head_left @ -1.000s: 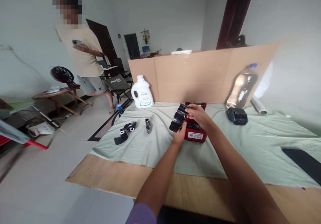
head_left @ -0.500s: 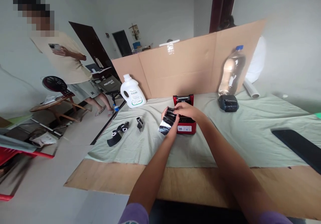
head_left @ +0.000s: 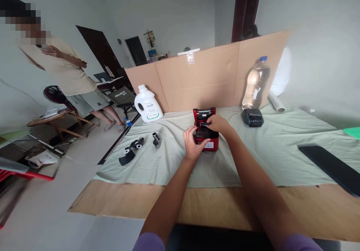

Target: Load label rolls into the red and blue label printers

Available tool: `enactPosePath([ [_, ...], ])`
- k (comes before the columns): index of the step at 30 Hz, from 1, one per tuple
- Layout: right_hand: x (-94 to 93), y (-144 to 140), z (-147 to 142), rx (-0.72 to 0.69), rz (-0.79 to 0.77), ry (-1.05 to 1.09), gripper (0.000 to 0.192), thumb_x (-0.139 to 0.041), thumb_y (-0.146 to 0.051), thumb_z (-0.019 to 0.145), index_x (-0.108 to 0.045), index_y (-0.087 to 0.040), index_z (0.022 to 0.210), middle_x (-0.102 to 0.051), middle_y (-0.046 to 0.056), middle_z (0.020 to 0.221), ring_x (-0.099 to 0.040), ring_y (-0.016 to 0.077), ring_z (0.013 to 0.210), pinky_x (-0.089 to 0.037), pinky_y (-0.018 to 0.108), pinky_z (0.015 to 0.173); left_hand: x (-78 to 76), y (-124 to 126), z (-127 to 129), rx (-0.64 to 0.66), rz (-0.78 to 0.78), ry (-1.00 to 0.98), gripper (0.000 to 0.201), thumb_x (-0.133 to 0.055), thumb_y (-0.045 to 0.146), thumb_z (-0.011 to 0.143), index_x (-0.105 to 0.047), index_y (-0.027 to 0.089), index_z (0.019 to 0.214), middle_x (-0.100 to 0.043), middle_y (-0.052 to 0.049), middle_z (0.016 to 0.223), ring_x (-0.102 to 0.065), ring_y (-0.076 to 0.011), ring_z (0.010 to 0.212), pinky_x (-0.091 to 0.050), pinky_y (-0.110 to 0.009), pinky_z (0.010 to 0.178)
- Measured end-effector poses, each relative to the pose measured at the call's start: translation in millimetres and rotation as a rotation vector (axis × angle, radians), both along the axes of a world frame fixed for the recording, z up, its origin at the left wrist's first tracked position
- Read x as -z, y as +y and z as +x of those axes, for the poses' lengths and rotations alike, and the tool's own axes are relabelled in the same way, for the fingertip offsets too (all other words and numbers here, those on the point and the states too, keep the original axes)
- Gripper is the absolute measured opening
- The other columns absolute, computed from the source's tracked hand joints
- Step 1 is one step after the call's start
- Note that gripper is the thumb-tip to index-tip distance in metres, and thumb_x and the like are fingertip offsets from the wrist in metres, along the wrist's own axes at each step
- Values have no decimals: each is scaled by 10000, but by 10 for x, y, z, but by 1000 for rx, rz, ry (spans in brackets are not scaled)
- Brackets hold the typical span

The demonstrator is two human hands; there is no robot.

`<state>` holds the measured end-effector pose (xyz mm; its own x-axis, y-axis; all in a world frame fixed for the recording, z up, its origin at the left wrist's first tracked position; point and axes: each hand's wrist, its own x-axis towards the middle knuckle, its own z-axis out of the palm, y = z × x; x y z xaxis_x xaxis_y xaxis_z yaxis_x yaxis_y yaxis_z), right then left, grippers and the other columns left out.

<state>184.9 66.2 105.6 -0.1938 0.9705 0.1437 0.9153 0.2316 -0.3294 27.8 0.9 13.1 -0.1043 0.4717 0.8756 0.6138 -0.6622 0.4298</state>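
Seating black ribbon cartridge (head_left: 203,130) into red printer (head_left: 206,133); left hand (head_left: 192,142) and right hand (head_left: 218,124) both gripping it. Next: press it level.

One red printer (head_left: 206,138), one black printer (head_left: 253,117), one white jug (head_left: 147,105), one clear bottle (head_left: 255,84), two hands.

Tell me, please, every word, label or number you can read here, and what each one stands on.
"PROJECTO": white print on the back of the dark folding chair; a smaller line beneath it is too blurred to read.
White jug: a label with a green band, print too small to read.
Red printer: a white sticker on its front, below the left hand, unreadable.
Cardboard screen: a pale mark near its top edge, blurred.
Clear bottle: no legible label.
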Motion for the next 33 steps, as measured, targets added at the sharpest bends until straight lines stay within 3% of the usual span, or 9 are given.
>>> enactPosePath([
  [3,96,45,-36,18,-16,9,350,-646,-163,768,-764,-193,1097,-742,132,1149,-636,326,1128,-459,426,971,22,-12,-9,21,-47,100,484,-791,455,784,-605,213,1160,-678,-105,1130,-606,-268,1085,-461,-430,963],
  [6,170,78,-97,13,-32,32,307,-678,-144,729,-783,-226,1006,-753,108,1109,-611,321,1157,-432,460,1018,26,-31,-13,36,-61,185,373,-759,417,809,-644,221,1105,-698,-84,1107,-605,-259,1081,-433,-416,963],
  [13,119,158,95,6,-59,142,83,-697,-284,749,-771,-248,744,-747,71,823,-663,280,968,-484,389,898,23,-61,-42,59,-58,284,200,-580,218,872,-717,263,1010,-740,-45,1074,-635,-230,1075,-415,-411,987],
  [15,85,189,222,106,-1,233,226,-619,-382,825,-756,-214,759,-736,94,810,-673,277,910,-486,379,859,29,-56,-37,55,-54,296,199,-566,219,898,-727,270,1003,-746,-39,1057,-642,-221,1060,-416,-407,985],
  [18,87,235,325,265,192,473,375,-541,-482,872,-727,-173,977,-741,141,982,-658,293,1006,-461,402,923,33,-52,-24,67,-42,286,218,-553,203,931,-723,273,1048,-748,-35,1046,-649,-203,1046,-412,-390,985],
  [21,140,261,283,180,269,736,442,-486,-531,884,-679,-179,1070,-724,126,1106,-634,254,1066,-439,381,974,32,-54,-20,75,-25,280,236,-543,194,952,-709,275,1099,-746,-37,1059,-647,-200,1041,-407,-381,978],
  [26,341,180,250,103,241,914,391,-473,-551,813,-636,-196,825,-697,51,906,-607,225,941,-461,358,915,17,-70,-31,61,4,312,252,-522,209,978,-703,284,1137,-737,-45,1094,-627,-213,1063,-407,-387,973],
  [28,494,90,310,75,162,943,343,-543,-487,753,-646,-200,911,-700,53,1010,-608,225,964,-468,370,925,9,-80,-24,45,-9,310,252,-517,234,986,-710,288,1139,-729,-55,1121,-613,-225,1083,-407,-397,981],
  [33,868,-140,426,-36,-103,1131,591,-592,-444,769,-532,-292,1337,-576,54,1432,-570,236,1237,-498,373,931,11,-74,-12,30,-88,182,267,-509,324,993,-714,287,1159,-688,-76,1219,-584,-250,1143,-403,-418,1010],
])
